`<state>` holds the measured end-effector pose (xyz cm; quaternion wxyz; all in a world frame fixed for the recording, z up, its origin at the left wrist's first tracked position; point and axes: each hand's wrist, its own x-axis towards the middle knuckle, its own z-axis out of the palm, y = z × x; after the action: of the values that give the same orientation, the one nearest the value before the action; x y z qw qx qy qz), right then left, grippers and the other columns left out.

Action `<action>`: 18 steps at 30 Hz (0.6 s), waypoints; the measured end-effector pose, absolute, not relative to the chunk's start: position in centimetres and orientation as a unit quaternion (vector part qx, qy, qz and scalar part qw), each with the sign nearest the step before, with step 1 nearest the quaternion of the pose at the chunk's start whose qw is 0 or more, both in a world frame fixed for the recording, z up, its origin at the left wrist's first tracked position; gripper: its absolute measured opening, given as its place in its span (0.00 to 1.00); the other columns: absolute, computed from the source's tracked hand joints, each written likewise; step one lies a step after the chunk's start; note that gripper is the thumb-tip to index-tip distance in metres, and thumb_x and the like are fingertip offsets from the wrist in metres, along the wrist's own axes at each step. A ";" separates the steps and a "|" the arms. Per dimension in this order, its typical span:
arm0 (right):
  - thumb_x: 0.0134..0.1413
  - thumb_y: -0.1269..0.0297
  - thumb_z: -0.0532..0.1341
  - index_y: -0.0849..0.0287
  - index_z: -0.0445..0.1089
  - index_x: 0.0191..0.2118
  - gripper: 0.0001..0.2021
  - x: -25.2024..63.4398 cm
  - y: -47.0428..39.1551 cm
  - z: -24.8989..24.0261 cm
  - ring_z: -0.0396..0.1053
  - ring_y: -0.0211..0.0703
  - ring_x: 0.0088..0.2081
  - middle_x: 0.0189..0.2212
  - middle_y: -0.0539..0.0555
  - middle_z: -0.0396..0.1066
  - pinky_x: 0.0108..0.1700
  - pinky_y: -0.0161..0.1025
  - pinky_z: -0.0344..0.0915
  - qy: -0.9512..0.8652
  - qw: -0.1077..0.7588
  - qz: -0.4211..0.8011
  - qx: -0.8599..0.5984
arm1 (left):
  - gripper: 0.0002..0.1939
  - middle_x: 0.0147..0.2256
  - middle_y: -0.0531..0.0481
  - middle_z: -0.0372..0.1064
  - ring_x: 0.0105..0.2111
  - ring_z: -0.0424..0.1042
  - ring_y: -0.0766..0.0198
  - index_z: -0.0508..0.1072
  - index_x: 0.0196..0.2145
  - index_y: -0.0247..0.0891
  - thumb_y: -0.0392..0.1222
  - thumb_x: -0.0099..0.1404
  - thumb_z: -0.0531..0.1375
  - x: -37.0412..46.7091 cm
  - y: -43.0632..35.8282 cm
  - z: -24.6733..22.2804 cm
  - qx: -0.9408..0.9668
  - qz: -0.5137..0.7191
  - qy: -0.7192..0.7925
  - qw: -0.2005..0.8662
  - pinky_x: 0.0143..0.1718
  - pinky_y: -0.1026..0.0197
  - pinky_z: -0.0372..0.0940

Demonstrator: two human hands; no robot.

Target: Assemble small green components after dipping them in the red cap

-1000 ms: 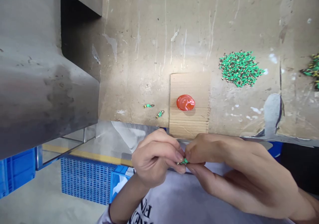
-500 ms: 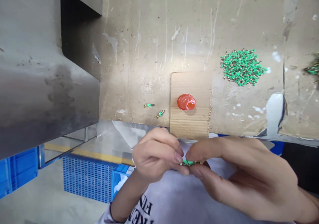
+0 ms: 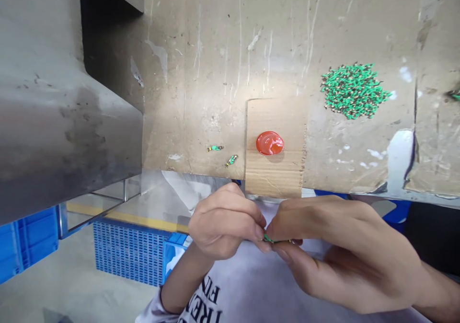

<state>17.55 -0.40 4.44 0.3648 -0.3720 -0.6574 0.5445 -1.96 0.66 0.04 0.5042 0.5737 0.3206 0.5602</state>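
A small green figurine-like piece (image 3: 268,238) is pinched between the fingertips of both hands, just off the table's front edge. My left hand (image 3: 226,222) closes on its left end, thumb against curled fingers. From the other side, my right hand (image 3: 345,246) grips it between thumb and forefinger, hiding most of it. Beyond the hands, a red oval dish (image 3: 270,143) with a glossy surface rests on a cardboard piece (image 3: 275,174). Left of the cardboard lie two similar pieces, one nearly level (image 3: 215,148) and another slanted (image 3: 231,160).
A heap of small green pieces (image 3: 354,90) lies on the stained table covering (image 3: 201,74) at the right, with part of another heap (image 3: 455,94) at the frame edge. A metal housing (image 3: 72,121) stands on the left. Blue crates (image 3: 129,251) sit on the floor below.
My right fingers have closed further over the green piece, so less of it shows. Both hands stay pinched together in nearly the same place. The view has shifted slightly.
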 end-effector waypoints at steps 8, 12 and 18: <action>0.74 0.72 0.60 0.55 0.70 0.49 0.05 17.6 -0.8 3.2 0.70 0.32 0.29 0.31 0.45 0.75 0.35 0.28 0.71 -0.682 0.375 0.526 -0.344 | 0.13 0.30 0.52 0.75 0.25 0.70 0.69 0.75 0.30 0.37 0.36 0.76 0.67 -1.8 0.7 0.0 0.601 0.555 0.313 0.483 0.26 0.62 0.62; 0.74 0.75 0.59 0.57 0.70 0.50 0.07 17.7 -0.8 3.1 0.72 0.36 0.31 0.32 0.48 0.74 0.35 0.33 0.73 -0.688 0.384 0.525 -0.322 | 0.11 0.31 0.52 0.77 0.25 0.72 0.71 0.76 0.33 0.37 0.33 0.76 0.66 -2.1 1.0 0.2 0.625 0.536 0.312 0.473 0.27 0.64 0.66; 0.69 0.81 0.61 0.57 0.71 0.56 0.16 18.5 -1.5 3.0 0.81 0.43 0.43 0.45 0.57 0.83 0.44 0.38 0.81 -0.699 0.397 0.488 -0.340 | 0.05 0.35 0.50 0.78 0.30 0.78 0.69 0.80 0.40 0.34 0.36 0.71 0.72 -2.5 1.2 1.5 0.635 0.492 0.351 0.481 0.31 0.69 0.74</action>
<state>18.46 -1.54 3.04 0.3969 -0.3404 -0.6988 0.4881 -2.54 1.23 1.52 0.4808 0.6355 0.3510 0.4917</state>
